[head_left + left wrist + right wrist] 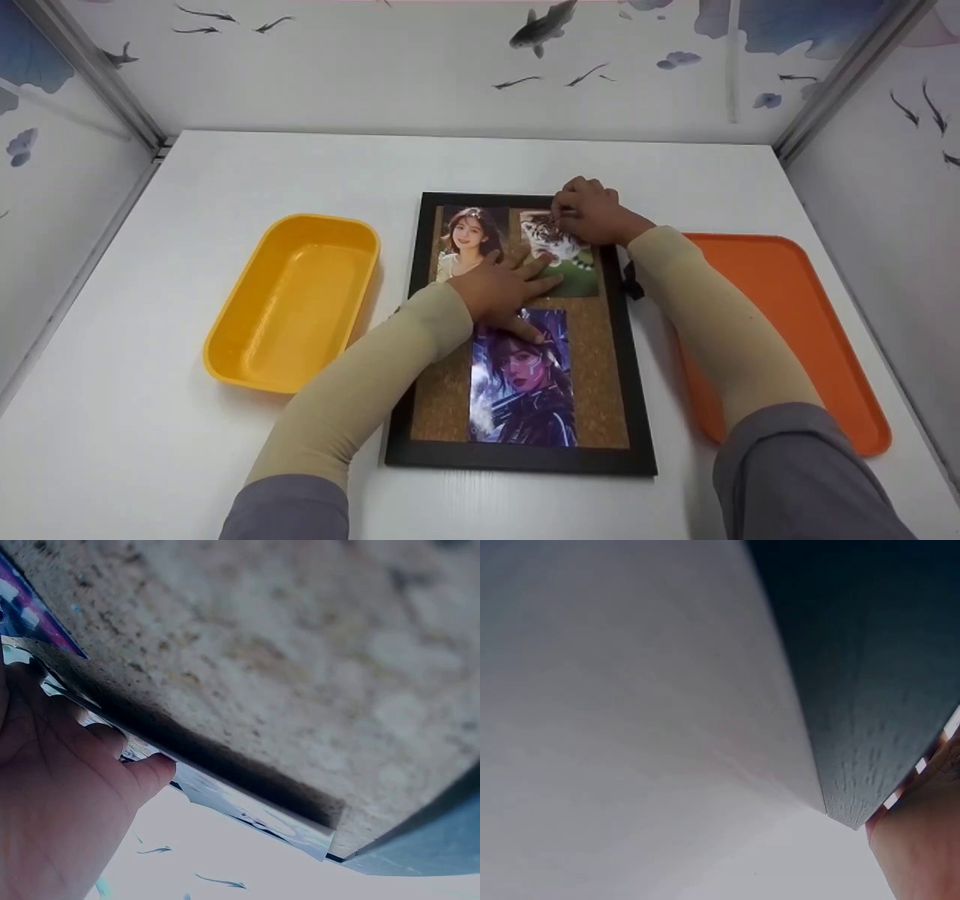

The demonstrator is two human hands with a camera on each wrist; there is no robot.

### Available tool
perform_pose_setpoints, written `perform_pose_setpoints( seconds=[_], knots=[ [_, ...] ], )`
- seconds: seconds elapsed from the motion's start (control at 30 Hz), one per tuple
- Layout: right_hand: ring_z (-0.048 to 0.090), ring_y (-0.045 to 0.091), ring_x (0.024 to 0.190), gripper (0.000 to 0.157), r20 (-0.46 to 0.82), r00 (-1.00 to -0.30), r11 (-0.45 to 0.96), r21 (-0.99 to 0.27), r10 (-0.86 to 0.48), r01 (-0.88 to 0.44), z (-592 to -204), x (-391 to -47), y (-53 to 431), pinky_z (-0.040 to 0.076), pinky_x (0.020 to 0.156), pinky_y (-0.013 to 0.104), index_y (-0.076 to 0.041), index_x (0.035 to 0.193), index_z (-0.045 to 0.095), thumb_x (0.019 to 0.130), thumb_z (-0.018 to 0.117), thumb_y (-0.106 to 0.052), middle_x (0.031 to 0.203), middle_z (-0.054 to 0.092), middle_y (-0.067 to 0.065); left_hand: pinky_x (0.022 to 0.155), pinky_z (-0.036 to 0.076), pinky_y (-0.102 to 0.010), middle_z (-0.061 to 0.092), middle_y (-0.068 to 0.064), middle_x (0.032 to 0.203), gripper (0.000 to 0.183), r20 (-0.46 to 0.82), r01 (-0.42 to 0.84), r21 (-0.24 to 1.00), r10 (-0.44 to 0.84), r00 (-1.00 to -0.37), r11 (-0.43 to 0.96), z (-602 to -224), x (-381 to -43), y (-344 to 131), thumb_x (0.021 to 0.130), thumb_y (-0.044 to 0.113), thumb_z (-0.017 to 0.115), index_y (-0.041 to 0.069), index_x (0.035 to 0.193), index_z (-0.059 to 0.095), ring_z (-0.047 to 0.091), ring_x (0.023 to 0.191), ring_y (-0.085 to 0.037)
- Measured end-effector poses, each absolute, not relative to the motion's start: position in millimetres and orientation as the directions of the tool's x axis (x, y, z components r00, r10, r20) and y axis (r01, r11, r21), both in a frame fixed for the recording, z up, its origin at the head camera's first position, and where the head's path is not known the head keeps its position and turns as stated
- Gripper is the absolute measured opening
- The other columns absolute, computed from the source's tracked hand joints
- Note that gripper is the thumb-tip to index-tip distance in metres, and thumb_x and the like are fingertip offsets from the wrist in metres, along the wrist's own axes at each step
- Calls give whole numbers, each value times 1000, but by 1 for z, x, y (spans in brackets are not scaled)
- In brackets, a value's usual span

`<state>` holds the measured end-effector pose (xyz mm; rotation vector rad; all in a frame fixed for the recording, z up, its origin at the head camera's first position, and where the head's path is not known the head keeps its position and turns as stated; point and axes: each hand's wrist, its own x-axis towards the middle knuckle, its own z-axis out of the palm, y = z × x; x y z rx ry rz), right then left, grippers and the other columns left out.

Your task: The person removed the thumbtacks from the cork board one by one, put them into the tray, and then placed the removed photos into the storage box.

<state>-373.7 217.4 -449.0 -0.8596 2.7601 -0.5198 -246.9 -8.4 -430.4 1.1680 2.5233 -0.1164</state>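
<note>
A cork board [596, 367] in a black frame [525, 456] lies on the table. On it are a portrait photo [466, 234] at upper left, a tiger photo [574, 281] at upper right and a purple cyberpunk picture [521, 397] below. My left hand [499, 291] spreads palm down across all three, fingers straight. The portrait's lower edge [255, 810] stands off the cork in the left wrist view. My right hand [592, 211], fingers bent, touches the tiger photo's upper part; I cannot tell whether something small is pinched there. The right wrist view catches the frame's side [855, 727].
A yellow plastic tub [292, 304] stands left of the board. To the right lies an orange tray [780, 315], partly under my right forearm. White panels [420, 82] painted with fish rise at the back and sides of the white table [300, 169].
</note>
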Motion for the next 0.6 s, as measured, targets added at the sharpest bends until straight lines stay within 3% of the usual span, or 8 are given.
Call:
perform_pose_setpoints(
  seconds=[0.6],
  knots=[
    [33, 35, 124, 10, -75, -781, 725, -436, -620, -533, -448, -373, 225, 20, 100, 61, -17, 99, 56, 105, 49, -21, 130, 42, 10, 118, 12, -56, -3, -3, 167, 101, -355, 757, 49, 720, -596, 651, -430, -246, -7, 84, 81, 42, 27, 161, 5, -5, 151, -35]
  ],
)
